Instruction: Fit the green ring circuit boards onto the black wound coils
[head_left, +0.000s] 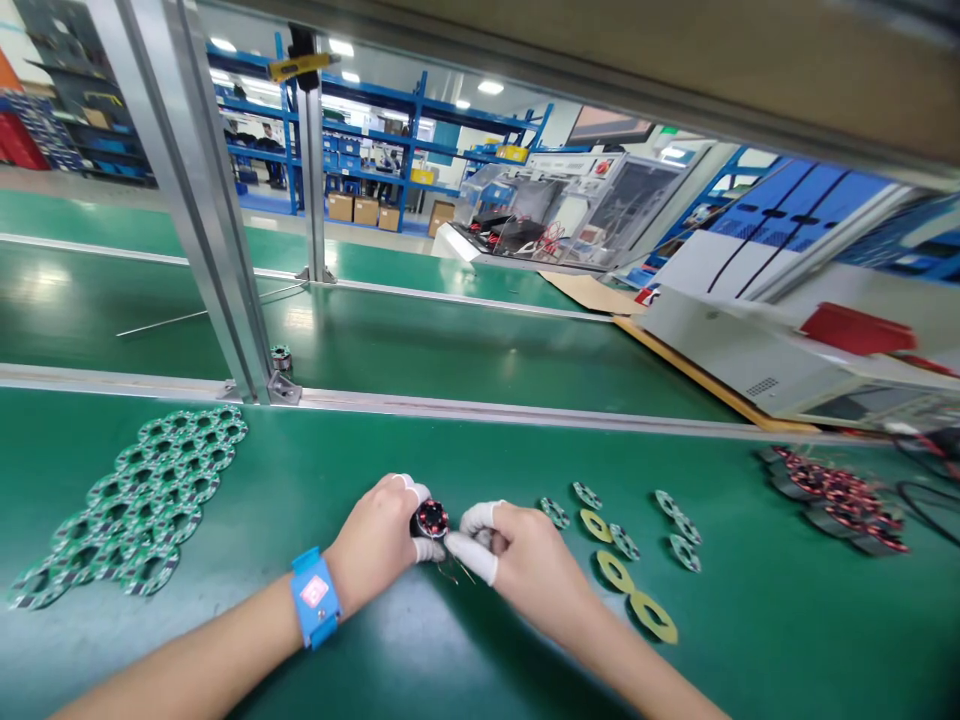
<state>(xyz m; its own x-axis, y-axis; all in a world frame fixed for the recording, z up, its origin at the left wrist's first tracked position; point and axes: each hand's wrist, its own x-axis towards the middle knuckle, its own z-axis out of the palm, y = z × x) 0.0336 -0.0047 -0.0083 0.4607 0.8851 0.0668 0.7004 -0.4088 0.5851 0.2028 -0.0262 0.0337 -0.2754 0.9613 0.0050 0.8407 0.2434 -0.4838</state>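
Observation:
My left hand [382,530], with a blue wrist strap [315,597] and white finger cots, grips a small motor stator [433,518] between thumb and fingers. Its dark core and copper windings face up, and thin wire leads [456,572] hang from its lower side. Close against the stator's right side is my right hand [517,560], also in white finger cots. Its thumb and fingers are pinched together by the leads; whether a wire is between them is too small to tell. Right of it lie several green circuit board rings [555,513] and yellow insulating rings [652,616].
Many green ring boards [150,490] are laid out in rows at the left. Several wound stators [832,500] sit grouped at the right, near black cables. An aluminium post [195,200] and rail [480,412] border the green bench. One stator [280,357] stands behind the rail.

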